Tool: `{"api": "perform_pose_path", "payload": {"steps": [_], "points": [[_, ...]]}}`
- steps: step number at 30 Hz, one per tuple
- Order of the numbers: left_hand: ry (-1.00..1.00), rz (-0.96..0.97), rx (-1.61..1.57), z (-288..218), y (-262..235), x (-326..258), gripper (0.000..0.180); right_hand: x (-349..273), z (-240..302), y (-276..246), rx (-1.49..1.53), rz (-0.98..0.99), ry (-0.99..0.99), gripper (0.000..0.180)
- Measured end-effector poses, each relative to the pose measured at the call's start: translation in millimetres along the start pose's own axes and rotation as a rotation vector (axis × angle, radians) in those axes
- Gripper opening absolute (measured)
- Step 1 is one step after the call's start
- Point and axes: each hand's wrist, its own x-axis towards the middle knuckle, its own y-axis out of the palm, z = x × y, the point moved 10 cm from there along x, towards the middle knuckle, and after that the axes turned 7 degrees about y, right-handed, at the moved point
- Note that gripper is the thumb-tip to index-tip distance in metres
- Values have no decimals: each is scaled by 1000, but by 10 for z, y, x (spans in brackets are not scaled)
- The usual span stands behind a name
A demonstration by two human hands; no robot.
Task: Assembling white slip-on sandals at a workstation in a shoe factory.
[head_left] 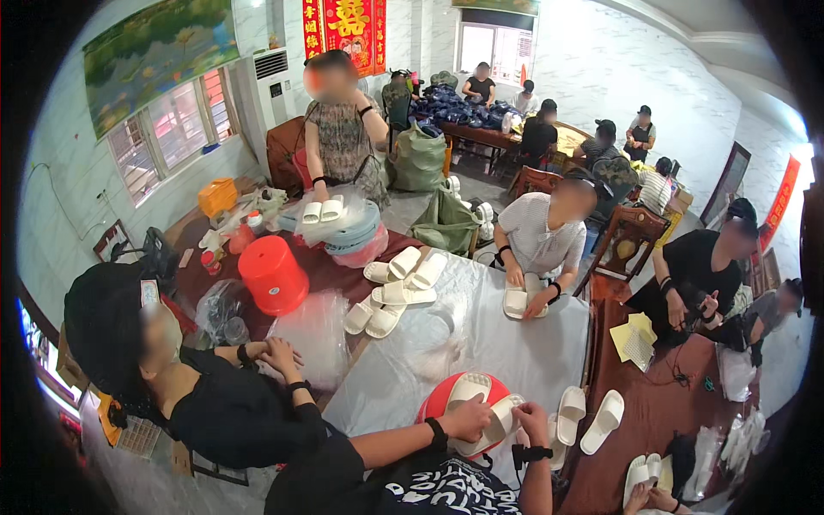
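Note:
A white slide sandal (499,421) is held between my two hands over an upturned red round tub or stool (436,398). My left hand (468,418) closes on the sandal's near left side. At its right edge, my right hand (531,422) has its fingers bent and pinched against it; what lies in that pinch is too small to make out. A second white slide sandal (471,387) rests on the red surface just beyond. Right of my right hand lie two more white sandals, one (571,403) upright and another (602,422) tilted beside it.
A person in black (249,395) stands close on my left. Across the table (403,360), covered in clear plastic, another person (539,232) handles sandals. A red bucket (273,275) and a sandal pile (399,292) stand further off. Another person's hands (651,499) hold sandals at lower right.

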Motion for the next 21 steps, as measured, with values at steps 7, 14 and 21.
{"api": "perform_pose_path", "payload": {"steps": [7,14,21], "points": [[-66,-152,13,-5,13,-20,8,-18,-194,133,-137,72,-11,36],[-61,-202,203,131,210,-90,10,103,-244,506,207,482,-49,42],[-56,-359,3,155,-162,74,15,223,-215,448,304,462,78,38]]}}
